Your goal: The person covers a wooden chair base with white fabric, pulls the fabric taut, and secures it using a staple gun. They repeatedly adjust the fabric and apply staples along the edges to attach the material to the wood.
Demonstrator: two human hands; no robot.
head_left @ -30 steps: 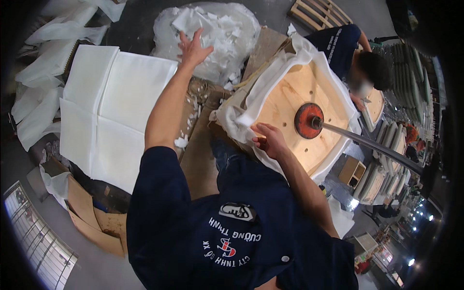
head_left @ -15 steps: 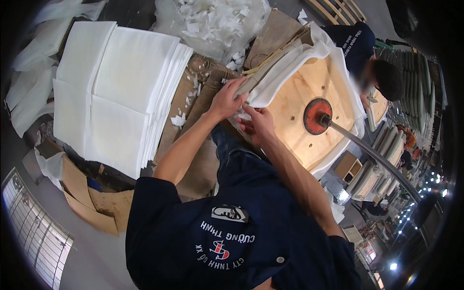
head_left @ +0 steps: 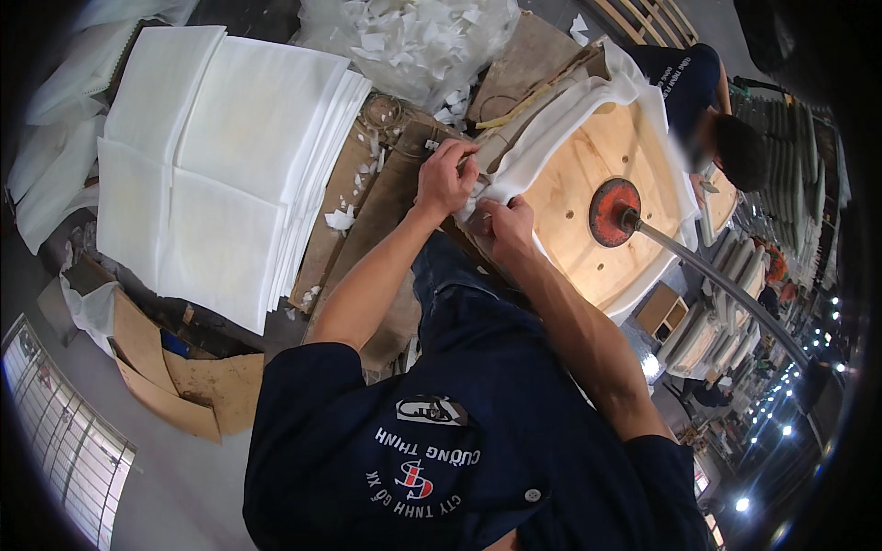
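Observation:
A pale wooden seat panel [head_left: 588, 156] lies to my right, with a white foam sheet [head_left: 562, 129] folded up over its rim. At the panel's near left corner, my right hand [head_left: 511, 225] is closed, its thumb and fingers pinching the foam's edge. Just left of it my left hand [head_left: 446, 176] has its fingers curled in beside the same corner. What those fingers hold, if anything, is hidden. A red round plate [head_left: 614, 212] on a metal rod [head_left: 707, 275] bears on the panel's face.
Stacked white foam sheets [head_left: 230, 138] lie at the left. Behind the bench sits a clear bag of foam scraps [head_left: 413, 41]. An opened cardboard box [head_left: 207, 386] stands at the lower left. Another person [head_left: 684, 87] works at the far right, near stacked panels [head_left: 726, 298].
My left hand has shifted slightly right and its fingers have curled in more. My right hand has moved slightly right, and its fingers have closed more tightly at the foam's edge.

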